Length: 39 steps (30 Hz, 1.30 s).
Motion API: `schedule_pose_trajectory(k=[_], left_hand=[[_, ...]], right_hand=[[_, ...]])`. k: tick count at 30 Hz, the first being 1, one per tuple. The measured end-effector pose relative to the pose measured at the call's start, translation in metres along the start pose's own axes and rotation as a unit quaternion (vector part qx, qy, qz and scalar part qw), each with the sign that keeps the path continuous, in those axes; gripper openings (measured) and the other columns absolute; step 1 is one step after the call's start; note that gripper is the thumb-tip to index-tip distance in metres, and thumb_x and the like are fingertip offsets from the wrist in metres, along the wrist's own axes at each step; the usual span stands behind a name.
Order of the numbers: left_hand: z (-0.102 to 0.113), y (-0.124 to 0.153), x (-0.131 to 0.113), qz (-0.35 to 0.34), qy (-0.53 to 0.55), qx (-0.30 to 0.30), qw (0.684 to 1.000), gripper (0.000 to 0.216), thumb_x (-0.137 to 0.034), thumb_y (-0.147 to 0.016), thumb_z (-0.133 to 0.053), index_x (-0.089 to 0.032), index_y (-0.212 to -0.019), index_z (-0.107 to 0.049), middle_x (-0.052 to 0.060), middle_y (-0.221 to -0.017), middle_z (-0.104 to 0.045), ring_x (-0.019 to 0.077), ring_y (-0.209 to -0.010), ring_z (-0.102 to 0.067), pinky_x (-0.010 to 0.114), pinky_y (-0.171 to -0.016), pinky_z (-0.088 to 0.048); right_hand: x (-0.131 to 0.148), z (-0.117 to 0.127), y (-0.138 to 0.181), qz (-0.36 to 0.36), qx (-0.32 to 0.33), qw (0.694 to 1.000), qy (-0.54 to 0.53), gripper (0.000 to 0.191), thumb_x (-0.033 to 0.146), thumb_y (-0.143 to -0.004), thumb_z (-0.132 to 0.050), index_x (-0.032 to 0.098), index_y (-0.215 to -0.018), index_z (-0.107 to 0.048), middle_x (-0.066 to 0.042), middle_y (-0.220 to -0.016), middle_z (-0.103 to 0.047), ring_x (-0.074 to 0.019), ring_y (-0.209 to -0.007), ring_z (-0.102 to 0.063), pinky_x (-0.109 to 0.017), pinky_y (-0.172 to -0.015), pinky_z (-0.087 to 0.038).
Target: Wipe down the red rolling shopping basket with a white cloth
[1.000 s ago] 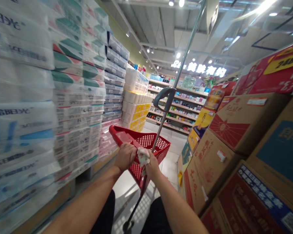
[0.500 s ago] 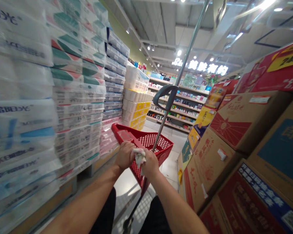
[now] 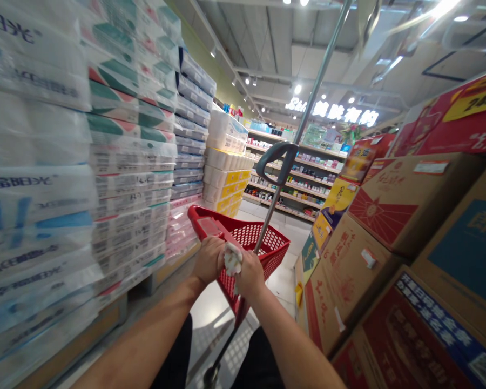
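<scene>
Both hands are closed on the near rim handle of a red plastic shopping cart (image 3: 273, 254) with a perforated basket. My left hand (image 3: 209, 258) wraps round the handle on the left. Close beside it on the right is my right hand (image 3: 250, 274), also closed round the handle. A crumpled white tissue (image 3: 232, 258) is bunched between the hands, against the fingers of my right hand; which hand pinches it I cannot tell. A long metal pole (image 3: 273, 208) with a grey loop handle (image 3: 281, 172) rises at a slant from the basket, apart from both hands.
Tall stacks of wrapped paper packs (image 3: 129, 162) line the left side on low pallets. Cardboard cartons (image 3: 392, 202) are piled high on the right. Between them runs a narrow tiled aisle (image 3: 281, 278). Shelves of small goods (image 3: 303, 173) stand at the far end.
The cart and both hands have shifted very slightly right in view. The tissue has turned a little and shows a broader face. Both hands keep their grip.
</scene>
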<state>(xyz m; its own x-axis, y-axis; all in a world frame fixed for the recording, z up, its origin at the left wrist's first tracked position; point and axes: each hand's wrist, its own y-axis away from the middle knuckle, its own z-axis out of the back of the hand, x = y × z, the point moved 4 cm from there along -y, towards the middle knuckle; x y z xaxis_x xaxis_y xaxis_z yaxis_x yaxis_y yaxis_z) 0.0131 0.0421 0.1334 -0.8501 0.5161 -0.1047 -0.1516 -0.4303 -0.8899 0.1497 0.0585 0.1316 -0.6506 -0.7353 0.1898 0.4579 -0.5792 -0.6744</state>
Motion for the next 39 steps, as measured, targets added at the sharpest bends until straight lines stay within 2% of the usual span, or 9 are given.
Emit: schedule_pose_trajectory(k=[3,7,14,18,21,27,31,34,39], left_hand=[[-0.001,0.001,0.003,0.003,0.007,-0.010,1.000,0.030,-0.031,-0.090,-0.035,-0.021,-0.070,-0.056,0.005,-0.073,-0.060,0.0199,-0.077,-0.052,0.041,-0.082,-0.041],[-0.003,0.002,0.005,0.010,0.014,-0.005,1.000,0.028,-0.036,-0.088,-0.042,-0.021,-0.067,-0.052,0.004,-0.071,-0.060,0.0195,-0.075,-0.052,0.040,-0.080,-0.043],[-0.006,0.003,0.004,0.003,0.013,0.013,1.000,0.027,-0.040,-0.088,-0.043,-0.020,-0.072,-0.053,0.005,-0.077,-0.061,0.0210,-0.081,-0.053,0.042,-0.085,-0.042],[-0.006,0.003,0.008,0.006,0.037,0.013,0.999,0.031,-0.041,-0.090,-0.040,-0.020,-0.071,-0.054,0.006,-0.078,-0.062,0.0211,-0.081,-0.053,0.042,-0.085,-0.042],[-0.006,0.002,0.008,0.015,0.040,0.012,0.999,0.033,-0.033,-0.092,-0.034,-0.020,-0.070,-0.054,0.005,-0.078,-0.062,0.0208,-0.081,-0.053,0.042,-0.086,-0.041],[-0.004,0.001,0.003,0.019,0.043,0.004,0.999,0.036,-0.023,-0.093,-0.025,-0.021,-0.070,-0.053,0.004,-0.073,-0.059,0.0198,-0.078,-0.051,0.042,-0.084,-0.040],[-0.005,0.002,0.001,0.012,0.035,0.009,0.999,0.034,-0.023,-0.093,-0.026,-0.021,-0.070,-0.051,0.005,-0.073,-0.057,0.0197,-0.078,-0.049,0.043,-0.085,-0.039],[-0.006,0.002,0.000,0.007,0.030,0.005,1.000,0.031,-0.024,-0.092,-0.028,-0.021,-0.071,-0.051,0.005,-0.075,-0.057,0.0203,-0.078,-0.049,0.043,-0.085,-0.039],[-0.006,0.003,0.001,0.016,0.036,-0.006,0.999,0.031,-0.021,-0.092,-0.028,-0.021,-0.072,-0.052,0.005,-0.075,-0.058,0.0202,-0.080,-0.050,0.043,-0.086,-0.039]], right_hand=[[0.009,-0.003,0.012,0.034,-0.022,0.999,0.029,0.032,0.017,-0.076,-0.052,0.015,-0.107,-0.059,-0.010,-0.091,-0.061,-0.0247,-0.085,-0.053,-0.038,-0.080,-0.044],[0.017,-0.009,0.029,0.087,-0.063,0.990,0.088,0.047,0.017,-0.080,-0.051,0.016,-0.127,-0.050,-0.014,-0.109,-0.056,-0.0294,-0.102,-0.047,-0.047,-0.094,-0.038],[0.013,-0.002,0.014,0.090,0.040,0.991,0.090,0.053,0.023,-0.073,-0.057,0.014,-0.124,-0.049,-0.012,-0.099,-0.058,-0.0271,-0.091,-0.049,-0.043,-0.086,-0.040],[0.011,0.002,0.010,0.090,0.052,0.993,0.063,0.052,0.024,-0.071,-0.057,0.014,-0.122,-0.049,-0.011,-0.101,-0.059,-0.0268,-0.092,-0.050,-0.043,-0.087,-0.040],[0.008,-0.002,0.019,0.081,0.028,0.996,0.015,0.054,0.024,-0.073,-0.057,0.015,-0.125,-0.046,-0.011,-0.104,-0.059,-0.0263,-0.095,-0.050,-0.042,-0.089,-0.040],[0.003,-0.004,0.040,0.121,-0.079,0.989,-0.034,0.069,0.023,-0.072,-0.056,0.015,-0.138,-0.035,-0.014,-0.129,-0.048,-0.0295,-0.122,-0.039,-0.048,-0.105,-0.030],[-0.003,-0.002,0.026,0.063,-0.065,0.993,-0.080,0.045,0.021,-0.069,-0.056,0.018,-0.113,-0.055,-0.009,-0.103,-0.061,-0.0254,-0.097,-0.055,-0.041,-0.091,-0.042],[-0.006,-0.002,0.017,0.038,-0.059,0.994,-0.087,0.031,0.021,-0.066,-0.056,0.019,-0.097,-0.060,-0.008,-0.091,-0.063,-0.0254,-0.086,-0.057,-0.040,-0.083,-0.046],[-0.005,-0.008,0.036,0.068,-0.101,0.990,-0.075,0.056,0.024,-0.070,-0.061,0.018,-0.125,-0.050,-0.012,-0.115,-0.058,-0.0291,-0.108,-0.052,-0.046,-0.096,-0.042]])
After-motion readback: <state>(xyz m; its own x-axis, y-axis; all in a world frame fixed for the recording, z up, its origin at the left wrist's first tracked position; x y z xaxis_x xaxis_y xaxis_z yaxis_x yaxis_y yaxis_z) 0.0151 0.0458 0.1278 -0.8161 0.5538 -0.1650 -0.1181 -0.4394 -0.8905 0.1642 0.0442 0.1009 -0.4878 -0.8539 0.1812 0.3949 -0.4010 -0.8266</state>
